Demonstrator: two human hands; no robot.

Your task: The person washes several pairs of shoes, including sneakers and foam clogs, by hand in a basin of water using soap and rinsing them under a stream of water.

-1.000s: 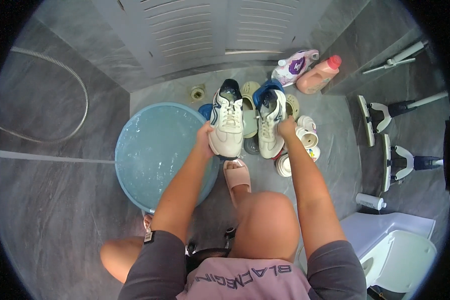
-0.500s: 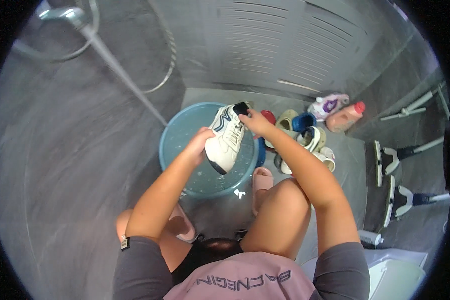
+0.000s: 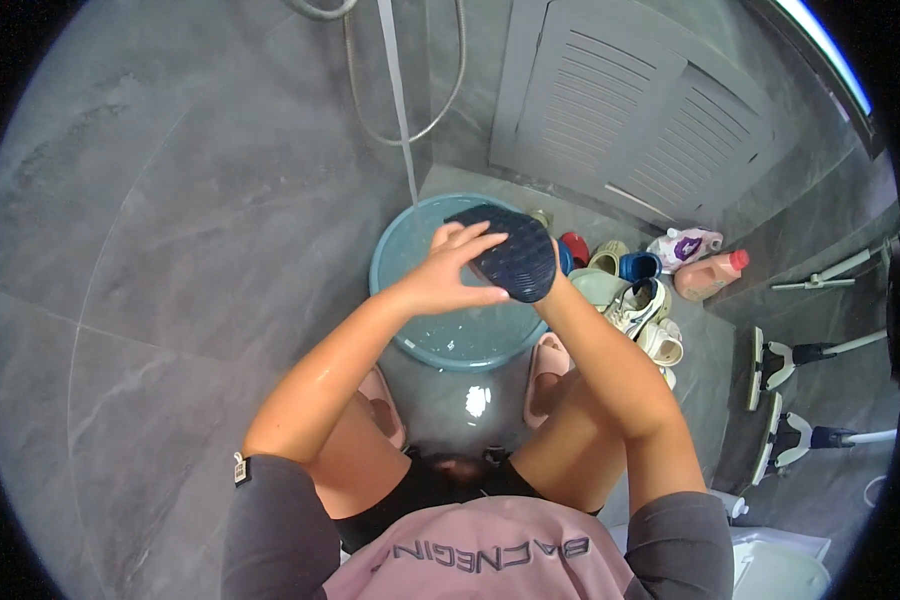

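Observation:
A sneaker (image 3: 515, 252) is held up over a blue-green basin (image 3: 382, 262), its dark ridged sole turned toward me; the upper is hidden. My left hand (image 3: 452, 275) is on it from the left, fingers lying across the sole and thumb against the near edge. From the right, my right hand (image 3: 558, 287) bears the sneaker from behind, its fingers out of sight. Water with a few bubbles fills the basin below.
Beyond my right forearm stand clogs, including a blue one (image 3: 640, 265), and a white sneaker (image 3: 638, 305). A pink bottle (image 3: 710, 275) and a white-purple pouch (image 3: 685, 247) are behind them. Mop heads (image 3: 770, 370) line the right wall; a shower hose (image 3: 460, 60) hangs at the back.
The sneaker has been turned over, from its white upper showing to its dark sole showing. My right hand has gone behind it and my left fingers onto the sole. The view has shifted.

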